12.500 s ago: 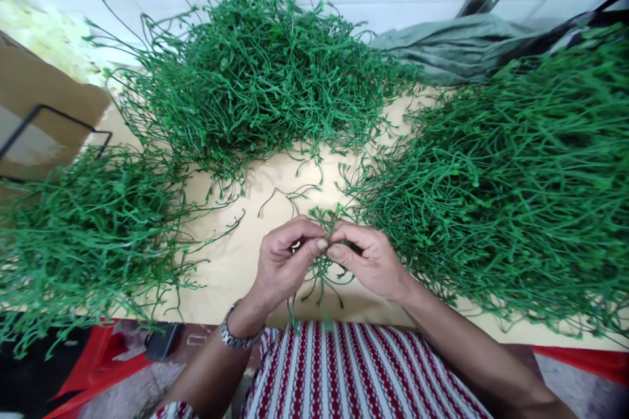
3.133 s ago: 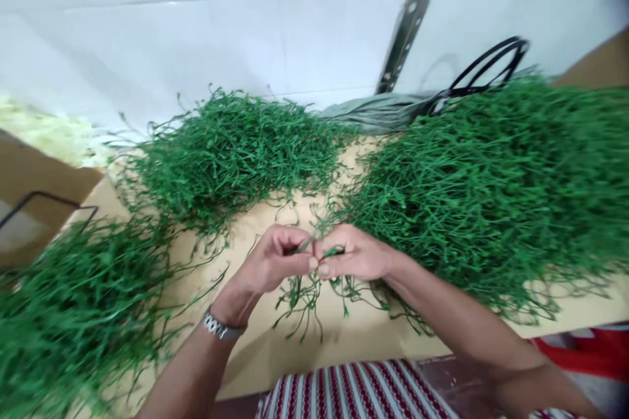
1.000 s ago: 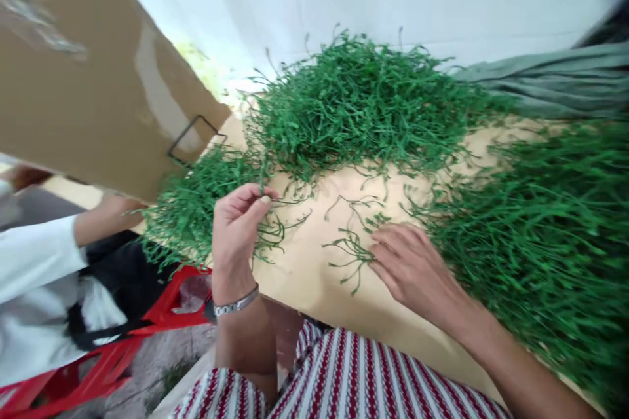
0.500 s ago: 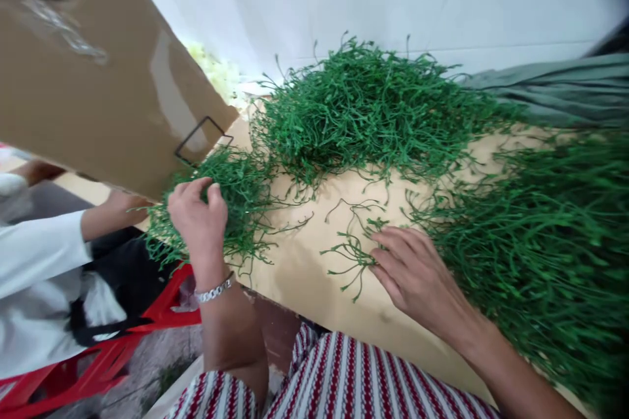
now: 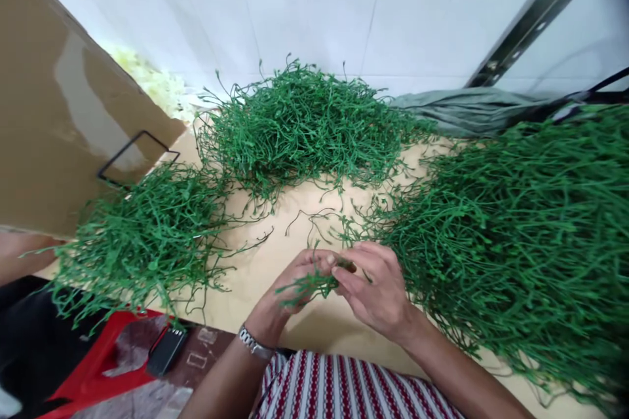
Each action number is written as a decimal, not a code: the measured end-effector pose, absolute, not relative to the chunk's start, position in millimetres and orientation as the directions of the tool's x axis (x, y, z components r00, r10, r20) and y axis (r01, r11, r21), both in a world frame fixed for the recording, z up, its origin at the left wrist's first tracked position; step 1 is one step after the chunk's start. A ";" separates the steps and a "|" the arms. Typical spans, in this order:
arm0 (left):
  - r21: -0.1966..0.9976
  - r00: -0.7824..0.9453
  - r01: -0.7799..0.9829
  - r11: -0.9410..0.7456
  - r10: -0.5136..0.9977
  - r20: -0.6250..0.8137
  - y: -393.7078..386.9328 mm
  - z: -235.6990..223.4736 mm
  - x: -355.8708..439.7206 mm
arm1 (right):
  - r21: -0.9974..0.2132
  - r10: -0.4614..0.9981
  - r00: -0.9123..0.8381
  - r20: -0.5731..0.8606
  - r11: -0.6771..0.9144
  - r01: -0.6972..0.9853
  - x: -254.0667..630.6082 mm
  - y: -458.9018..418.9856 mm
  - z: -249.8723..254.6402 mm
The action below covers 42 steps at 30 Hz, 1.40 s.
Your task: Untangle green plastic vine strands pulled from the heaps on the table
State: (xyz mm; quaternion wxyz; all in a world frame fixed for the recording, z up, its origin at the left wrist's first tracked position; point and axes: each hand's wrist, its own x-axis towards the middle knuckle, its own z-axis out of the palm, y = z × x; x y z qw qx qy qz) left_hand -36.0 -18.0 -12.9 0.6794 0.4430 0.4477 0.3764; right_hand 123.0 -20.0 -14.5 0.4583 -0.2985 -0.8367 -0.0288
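My left hand (image 5: 301, 278) and my right hand (image 5: 377, 285) meet over the table near its front edge. Between them is a small bunch of green artificial stems (image 5: 307, 286), its thin branching tips poking out toward the left. Both hands are closed on it, fingertips pinching at its gathered end, which looks brownish. My fingers partly hide the bunch. To the right of my right hand spreads a large pile of green stems (image 5: 521, 229). A smaller pile (image 5: 147, 236) lies left of my left hand, and another heap (image 5: 304, 124) sits behind both hands.
A cardboard panel (image 5: 63, 98) with a black wire frame (image 5: 140, 154) stands at the left, beside another person's arm (image 5: 29, 256). A red plastic chair (image 5: 98, 353) with a dark phone-like object (image 5: 167, 350) is below. Grey-green cloth (image 5: 457, 111) lies along the tiled wall.
My left hand has left the left pile and come right to meet my right hand at the bunch, now gripped by both. The view has swung to the right.
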 end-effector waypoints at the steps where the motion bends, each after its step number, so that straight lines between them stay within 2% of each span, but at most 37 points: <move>1: 0.914 0.289 -0.202 0.351 0.913 -0.287 -18.0 -13.4 -31.8 | -0.230 0.473 -0.396 0.787 0.820 0.524 122.5 -19.8 -15.4; 3: 0.862 0.236 -0.329 0.385 0.918 -0.320 -15.9 -12.6 -27.1 | -0.236 0.481 -0.417 0.771 0.825 0.514 122.8 -20.3 -16.3; 4: 0.855 0.220 -0.336 0.394 0.916 -0.336 -13.8 -11.7 -27.0 | -0.235 0.481 -0.448 0.753 0.834 0.500 123.9 -21.1 -16.2; 8: 0.893 0.188 -0.198 0.405 0.910 -0.371 -2.0 -8.6 -40.2 | -0.284 0.468 -0.533 0.705 0.875 0.393 133.0 -23.3 -15.1; 11: 0.959 0.140 0.055 0.279 0.949 -0.284 5.2 -6.8 -56.4 | -0.363 0.534 -0.485 0.693 0.839 0.405 140.8 -17.6 -14.7; 14: 0.914 0.154 0.399 0.077 0.977 -0.150 6.2 -2.3 -68.0 | -0.398 0.632 -0.418 0.652 0.755 0.522 145.6 -7.1 -12.3; 16: 0.855 0.170 0.518 -0.011 0.981 -0.090 3.2 2.2 -70.9 | -0.409 0.659 -0.387 0.645 0.726 0.553 147.4 -3.1 -8.2; 19: 0.796 0.154 0.601 -0.071 0.988 -0.028 -3.7 8.5 -68.8 | -0.443 0.657 -0.326 0.680 0.722 0.531 149.4 -5.4 2.2; 23: 0.804 0.173 0.582 -0.122 0.985 0.024 -13.1 12.2 -60.7 | -0.469 0.646 -0.234 0.726 0.715 0.518 153.1 -12.6 17.2; 26: 0.836 0.187 0.524 -0.166 0.979 0.077 -20.9 11.2 -57.4 | -0.425 0.670 -0.284 0.686 0.685 0.592 156.0 -9.1 18.9; 30: 0.873 0.180 0.460 -0.164 0.980 0.090 -30.0 8.2 -60.0 | -0.245 0.809 -0.443 0.386 0.553 0.796 156.6 3.5 5.2; 32: 0.893 0.191 0.418 -0.169 0.977 0.095 -33.2 7.8 -62.4 | -0.151 0.840 -0.486 0.240 0.527 0.836 153.4 7.6 -3.3; 34: 0.908 0.214 0.382 -0.171 0.972 0.093 -35.5 7.5 -64.6 | -0.103 0.848 -0.503 0.168 0.523 0.846 147.9 9.2 -9.2; 39: 0.936 0.254 0.317 -0.156 0.964 0.075 -38.1 3.7 -71.2 | -0.081 0.839 -0.519 0.165 0.536 0.840 135.3 10.9 -12.5; 42: 0.927 0.265 0.338 -0.165 0.961 0.075 -39.3 1.8 -80.3 | -0.057 0.836 -0.523 0.168 0.537 0.841 134.6 14.5 -11.9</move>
